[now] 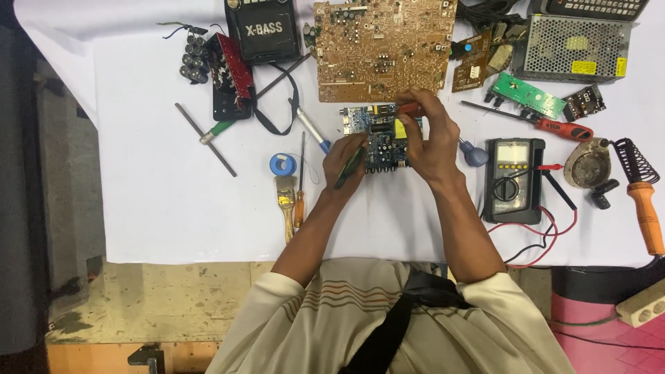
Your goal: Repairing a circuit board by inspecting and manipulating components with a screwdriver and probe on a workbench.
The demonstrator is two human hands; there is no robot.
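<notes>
A small blue circuit board lies on the white sheet in the middle. My left hand rests on the board's left edge and grips a dark green-handled tool that points toward me. My right hand covers the board's right side, and its fingertips pinch a small red-handled tool at the board's far edge. Part of the board is hidden under both hands.
A large brown circuit board lies beyond the hands. To the right are a multimeter with red and black leads, a red screwdriver, a green board, a metal mesh box and a soldering iron. To the left are a brush, solder reel, black radio.
</notes>
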